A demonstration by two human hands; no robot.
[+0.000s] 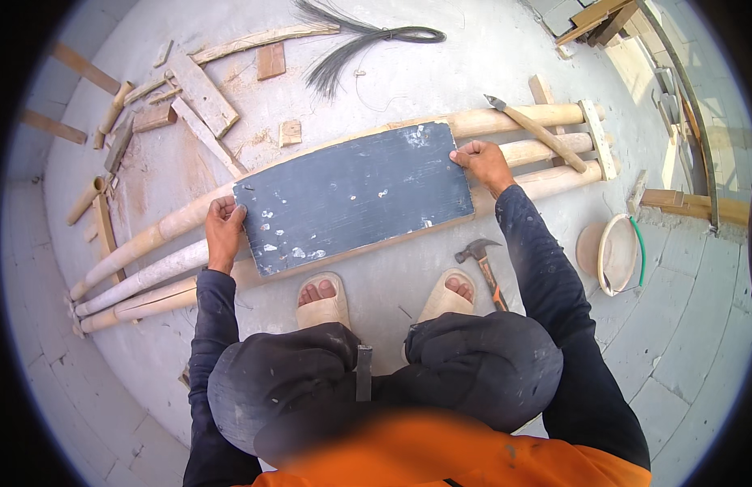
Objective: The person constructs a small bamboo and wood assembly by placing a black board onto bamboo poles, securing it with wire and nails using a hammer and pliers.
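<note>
A dark grey rectangular board (351, 195), flecked with pale spots, lies across three long bamboo poles (148, 276) on the concrete floor. My left hand (224, 229) grips the board's left end. My right hand (483, 162) grips its right end, fingers curled over the edge. I squat over it, sandalled feet just below the board.
A claw hammer (483, 261) lies by my right foot. An adze-like tool (538, 130) rests on the poles' right end near a cross slat (596, 138). Wood offcuts (201, 93) lie upper left, a bundle of dark fibres (359, 39) at top, a round basin (618, 253) at right.
</note>
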